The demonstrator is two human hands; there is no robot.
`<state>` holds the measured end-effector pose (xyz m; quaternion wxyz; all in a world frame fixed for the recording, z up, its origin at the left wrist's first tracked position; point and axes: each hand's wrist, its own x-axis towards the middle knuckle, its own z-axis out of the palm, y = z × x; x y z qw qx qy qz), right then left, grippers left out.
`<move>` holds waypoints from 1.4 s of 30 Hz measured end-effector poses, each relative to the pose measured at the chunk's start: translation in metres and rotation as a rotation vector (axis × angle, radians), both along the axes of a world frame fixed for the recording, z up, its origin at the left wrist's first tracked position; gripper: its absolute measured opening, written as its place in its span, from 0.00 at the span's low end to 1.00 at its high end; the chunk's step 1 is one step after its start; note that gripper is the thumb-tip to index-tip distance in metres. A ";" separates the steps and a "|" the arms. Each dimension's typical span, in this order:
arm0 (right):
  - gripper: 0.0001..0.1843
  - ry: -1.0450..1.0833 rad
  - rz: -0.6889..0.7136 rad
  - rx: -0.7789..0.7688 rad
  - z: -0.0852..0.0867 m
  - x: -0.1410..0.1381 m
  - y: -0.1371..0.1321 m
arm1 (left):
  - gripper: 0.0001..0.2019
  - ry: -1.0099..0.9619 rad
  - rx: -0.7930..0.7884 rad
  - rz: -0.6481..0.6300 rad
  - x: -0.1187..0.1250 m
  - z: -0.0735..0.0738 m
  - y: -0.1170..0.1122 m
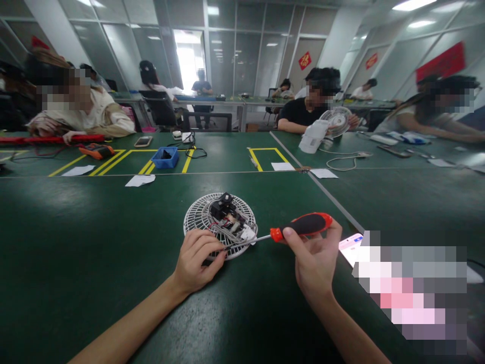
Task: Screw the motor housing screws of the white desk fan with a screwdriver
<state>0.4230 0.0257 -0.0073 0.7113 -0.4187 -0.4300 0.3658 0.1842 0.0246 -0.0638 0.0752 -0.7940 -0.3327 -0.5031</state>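
A round white fan grille (197, 215) lies flat on the green table (94, 253) in front of me, with a small black motor and circuit parts (227, 215) and red wires on top. My left hand (199, 260) rests on the grille's near edge, fingers curled down, pinching its rim. My right hand (316, 255) grips a screwdriver with a red and black handle (308, 225). Its metal shaft (252, 241) points left, the tip reaching the grille's near right side beside my left fingers.
A phone (350, 245) lies right of my right hand beside a blurred patch. A blue tray (165, 156), paper slips and an orange meter (96, 150) sit farther back. Across the table several people work, one holding a white fan (337, 121).
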 end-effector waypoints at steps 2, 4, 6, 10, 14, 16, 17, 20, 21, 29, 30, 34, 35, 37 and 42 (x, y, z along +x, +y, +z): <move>0.32 0.004 0.000 0.004 -0.001 0.000 0.001 | 0.08 0.000 0.004 0.004 0.000 0.000 0.000; 0.32 0.007 -0.005 0.005 -0.001 0.000 0.001 | 0.08 -0.002 0.001 0.007 0.000 0.000 0.000; 0.32 0.002 -0.009 0.003 -0.001 0.000 0.001 | 0.08 -0.007 -0.002 0.007 0.000 0.001 0.000; 0.33 -0.009 -0.009 -0.014 -0.002 0.000 0.002 | 0.09 -0.007 0.002 -0.001 0.001 0.001 -0.001; 0.34 -0.006 -0.028 -0.018 -0.003 0.000 0.001 | 0.09 -0.004 0.003 -0.007 0.001 0.001 -0.001; 0.36 0.000 -0.038 -0.030 -0.002 -0.001 0.001 | 0.09 -0.004 0.002 -0.004 0.000 0.001 -0.001; 0.37 0.001 -0.031 -0.042 -0.002 -0.001 0.000 | 0.09 -0.003 0.003 -0.003 0.000 0.001 -0.001; 0.35 -0.012 0.019 -0.074 -0.001 -0.002 0.000 | 0.08 0.002 0.006 -0.001 0.000 0.001 -0.001; 0.34 -0.019 0.035 -0.083 -0.001 -0.002 0.000 | 0.08 0.004 0.007 -0.001 0.000 0.000 -0.001; 0.23 0.054 0.101 -0.052 -0.004 0.005 0.000 | 0.09 0.008 0.000 -0.003 0.000 -0.001 -0.001; 0.24 0.066 0.122 -0.039 -0.004 0.005 0.000 | 0.09 0.009 0.004 -0.005 0.000 -0.001 -0.001; 0.25 0.058 0.122 -0.055 -0.004 0.006 0.000 | 0.10 0.008 0.012 -0.008 0.000 0.000 -0.001; 0.25 0.052 0.106 -0.072 -0.005 0.006 0.000 | 0.10 0.006 0.012 -0.009 0.000 0.000 -0.001; 0.25 0.049 0.086 -0.109 -0.006 0.006 0.000 | 0.10 0.004 0.011 -0.012 0.000 0.000 -0.001; 0.29 0.029 0.059 -0.130 -0.006 0.004 0.000 | 0.10 0.010 0.009 -0.026 -0.001 -0.001 -0.001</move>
